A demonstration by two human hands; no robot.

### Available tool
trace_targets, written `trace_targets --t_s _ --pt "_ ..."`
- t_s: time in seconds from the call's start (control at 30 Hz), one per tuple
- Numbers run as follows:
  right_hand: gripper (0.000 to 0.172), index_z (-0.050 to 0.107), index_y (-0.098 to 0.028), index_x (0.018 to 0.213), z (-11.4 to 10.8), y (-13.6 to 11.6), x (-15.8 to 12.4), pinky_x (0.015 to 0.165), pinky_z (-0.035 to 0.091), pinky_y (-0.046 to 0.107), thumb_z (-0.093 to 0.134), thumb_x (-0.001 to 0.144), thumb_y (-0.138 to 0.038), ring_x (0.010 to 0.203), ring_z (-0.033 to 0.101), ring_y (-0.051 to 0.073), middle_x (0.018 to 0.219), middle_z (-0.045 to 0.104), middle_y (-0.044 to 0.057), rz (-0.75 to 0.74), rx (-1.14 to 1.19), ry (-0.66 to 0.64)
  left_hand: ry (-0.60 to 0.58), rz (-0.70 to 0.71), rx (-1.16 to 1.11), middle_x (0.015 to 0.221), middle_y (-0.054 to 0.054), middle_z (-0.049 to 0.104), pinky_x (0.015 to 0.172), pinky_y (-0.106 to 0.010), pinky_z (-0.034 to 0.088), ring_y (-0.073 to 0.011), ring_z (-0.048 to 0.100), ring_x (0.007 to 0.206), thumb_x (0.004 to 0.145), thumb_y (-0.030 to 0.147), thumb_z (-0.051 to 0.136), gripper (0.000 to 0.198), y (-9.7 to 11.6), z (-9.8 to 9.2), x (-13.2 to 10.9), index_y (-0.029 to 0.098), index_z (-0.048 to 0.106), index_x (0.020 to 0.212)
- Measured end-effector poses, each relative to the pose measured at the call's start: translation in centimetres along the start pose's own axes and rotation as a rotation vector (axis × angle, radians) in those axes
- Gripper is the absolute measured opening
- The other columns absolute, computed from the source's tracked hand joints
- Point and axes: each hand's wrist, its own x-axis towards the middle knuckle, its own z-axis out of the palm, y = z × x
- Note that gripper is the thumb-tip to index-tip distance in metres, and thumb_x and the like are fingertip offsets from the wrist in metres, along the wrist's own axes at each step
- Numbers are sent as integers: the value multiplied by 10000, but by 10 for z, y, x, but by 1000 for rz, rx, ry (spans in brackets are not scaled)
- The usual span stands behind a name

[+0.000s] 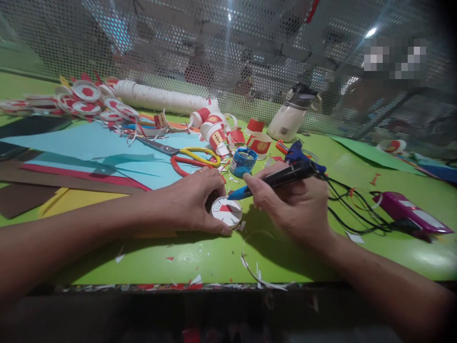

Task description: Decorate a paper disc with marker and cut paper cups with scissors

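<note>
A small white paper disc (232, 218) with a red patch and short dark marks lies on the green table. My left hand (196, 202) grips its edge, thumb at the near side and fingers at the far side. In my right hand (296, 205) is a black and blue marker pen (282, 177), its tip at the disc's upper edge; whether it touches I cannot tell. Just beyond the disc stands a small blue-stained jar (243, 162). Scissors (193, 158) with yellow and red handles lie open past my left hand.
Light blue paper sheets (82, 143) lie at left, with a heap of red and white paper pieces (85, 90) behind. Cut paper cups (259, 143) and a white bottle (290, 116) stand further back. A blue glue gun (298, 153), black cords and a purple device (410, 214) lie at right.
</note>
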Motion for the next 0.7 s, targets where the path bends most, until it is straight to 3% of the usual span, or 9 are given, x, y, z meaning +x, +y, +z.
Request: trace_targets --t_s 0.37,0.7 --pt "86 644 -178 768 0 2 -1 441 453 199 655 842 -221 478 564 82 630 669 -27 16 36 -82 -5 29 7 951 -50 558 711 -331 421 -223 512 861 657 505 718 439 -3 1 -1 196 576 935" --pt "91 639 -174 737 3 2 2 439 477 191 666 823 -186 473 590 86 601 670 -37 16 77 -104 -17 24 14 923 -50 549 695 -335 418 -224 505 846 652 492 726 403 -1 1 0 196 585 888"
